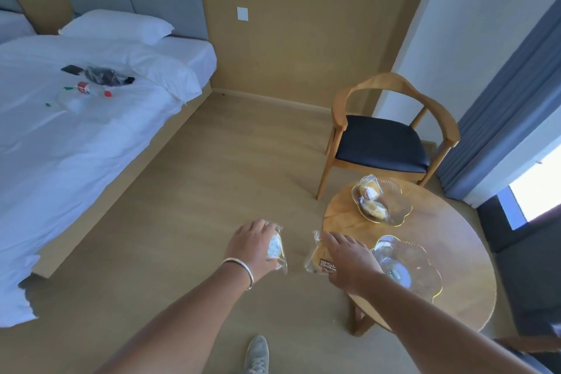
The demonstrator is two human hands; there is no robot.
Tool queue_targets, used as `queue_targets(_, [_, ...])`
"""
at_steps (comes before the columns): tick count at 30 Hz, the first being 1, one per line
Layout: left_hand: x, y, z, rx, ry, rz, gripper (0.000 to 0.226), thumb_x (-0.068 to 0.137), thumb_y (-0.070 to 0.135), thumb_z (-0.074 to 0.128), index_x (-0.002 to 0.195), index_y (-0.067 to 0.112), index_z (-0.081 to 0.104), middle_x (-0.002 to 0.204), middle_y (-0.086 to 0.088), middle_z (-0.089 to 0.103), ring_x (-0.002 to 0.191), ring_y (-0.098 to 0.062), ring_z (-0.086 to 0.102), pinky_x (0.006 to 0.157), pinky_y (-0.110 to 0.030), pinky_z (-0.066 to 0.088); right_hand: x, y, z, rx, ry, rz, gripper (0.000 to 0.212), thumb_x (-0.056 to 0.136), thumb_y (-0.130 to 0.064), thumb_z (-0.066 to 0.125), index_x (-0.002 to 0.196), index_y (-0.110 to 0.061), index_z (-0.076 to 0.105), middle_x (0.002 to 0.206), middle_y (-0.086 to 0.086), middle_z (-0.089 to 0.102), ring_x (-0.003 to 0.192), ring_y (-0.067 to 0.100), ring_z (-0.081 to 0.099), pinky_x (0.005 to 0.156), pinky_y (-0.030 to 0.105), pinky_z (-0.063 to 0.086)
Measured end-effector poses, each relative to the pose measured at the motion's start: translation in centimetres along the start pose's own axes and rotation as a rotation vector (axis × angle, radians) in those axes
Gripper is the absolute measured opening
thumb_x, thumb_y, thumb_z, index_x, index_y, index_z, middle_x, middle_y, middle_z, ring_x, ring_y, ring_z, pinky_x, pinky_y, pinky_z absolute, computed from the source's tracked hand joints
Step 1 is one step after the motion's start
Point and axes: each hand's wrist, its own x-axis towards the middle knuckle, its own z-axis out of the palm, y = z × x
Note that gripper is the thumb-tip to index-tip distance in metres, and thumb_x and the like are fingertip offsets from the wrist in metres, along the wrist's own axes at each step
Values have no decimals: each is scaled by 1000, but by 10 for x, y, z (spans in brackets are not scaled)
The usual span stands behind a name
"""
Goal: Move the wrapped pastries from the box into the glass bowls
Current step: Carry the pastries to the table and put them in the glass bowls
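Left hand [253, 244] and right hand [349, 258]: fingers each grip one pastry; far bowl [391, 206] holds two, near bowl [425, 270] none yet; box unseen.

Round worktop [455, 252]: light wood grain. Glass bowls [394, 194] [425, 270]: clear, gold-edged. Wrapped pastries [368, 191]: yellow in clear film. Chair [379, 143]: pale wood, black seat. Bed [76, 136]: white linen. Curtain [510, 106]: grey-blue. Bracelet [239, 264]: silver.

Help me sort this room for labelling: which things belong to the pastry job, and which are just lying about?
Job: left hand pastry; right hand pastry; near bowl; far bowl, two pastries.
Lying about: chair; bed clutter; shoe.
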Motion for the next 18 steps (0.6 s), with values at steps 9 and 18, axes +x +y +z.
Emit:
queue_targets(9, [131,-47,-12,15,-84,137,72,68,53,71,130,31,42,125,7,48,117,-18,43,99,-30,34,99,16,-20,105,-5,155,83,74,-28,64,145,-32,21,142,-10,41,132,15,39,109,29,31])
queue_targets(18, [256,-13,4,61,-154,344,75,70,55,70,132,27,40,128,5,46,120,-19,40,101,-31,33,145,91,-20,188,-8,348,84,78,-28,63,149,-29,18,148,-10,35,136,16,35,110,30,29])
